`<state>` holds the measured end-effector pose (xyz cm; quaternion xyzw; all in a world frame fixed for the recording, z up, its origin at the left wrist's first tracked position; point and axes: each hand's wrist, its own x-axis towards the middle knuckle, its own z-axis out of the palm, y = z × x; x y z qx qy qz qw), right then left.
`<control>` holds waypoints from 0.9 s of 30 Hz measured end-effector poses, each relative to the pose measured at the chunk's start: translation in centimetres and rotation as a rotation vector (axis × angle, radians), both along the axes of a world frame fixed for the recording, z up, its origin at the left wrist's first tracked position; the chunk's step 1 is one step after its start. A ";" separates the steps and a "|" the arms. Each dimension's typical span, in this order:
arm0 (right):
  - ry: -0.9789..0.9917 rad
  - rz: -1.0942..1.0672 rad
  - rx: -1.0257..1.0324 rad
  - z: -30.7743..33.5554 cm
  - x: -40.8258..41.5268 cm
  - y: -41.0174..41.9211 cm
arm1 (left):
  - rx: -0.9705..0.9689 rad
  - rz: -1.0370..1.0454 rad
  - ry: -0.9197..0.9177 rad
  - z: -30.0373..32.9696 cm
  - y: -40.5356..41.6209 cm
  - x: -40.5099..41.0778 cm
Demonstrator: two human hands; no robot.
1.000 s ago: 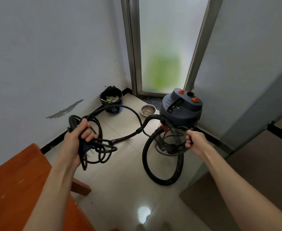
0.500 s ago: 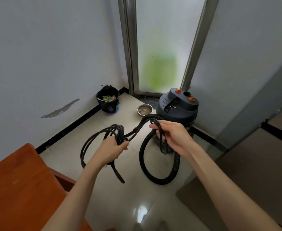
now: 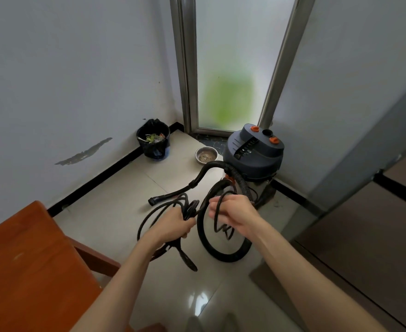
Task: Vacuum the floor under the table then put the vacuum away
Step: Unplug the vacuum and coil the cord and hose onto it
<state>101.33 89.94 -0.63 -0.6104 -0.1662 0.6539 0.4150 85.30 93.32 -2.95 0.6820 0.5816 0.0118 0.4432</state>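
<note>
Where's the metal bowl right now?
In the head view the metal bowl sits on the floor in the far corner, between the black waste bin on its left and the vacuum canister on its right.

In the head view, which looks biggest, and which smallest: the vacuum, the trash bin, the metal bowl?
1. vacuum, clearly largest
2. trash bin
3. metal bowl, smallest
All three stand at a similar distance, so the order is safe.
</note>
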 end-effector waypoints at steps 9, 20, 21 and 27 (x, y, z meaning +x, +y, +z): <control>0.006 0.224 -0.156 -1.6 0.2 -0.2 | 0.072 -0.207 -0.013 0.6 -1.9 0.3; -0.035 0.313 -0.188 -3.2 -0.9 0.5 | 0.383 -0.565 0.409 0.9 -2.7 1.5; -0.062 0.271 -0.185 -3.4 -1.1 0.6 | 0.391 -0.566 0.424 0.7 -2.8 1.5; -0.437 0.345 -0.029 -3.4 -1.9 1.3 | 0.266 -0.420 0.215 -0.1 -3.0 0.5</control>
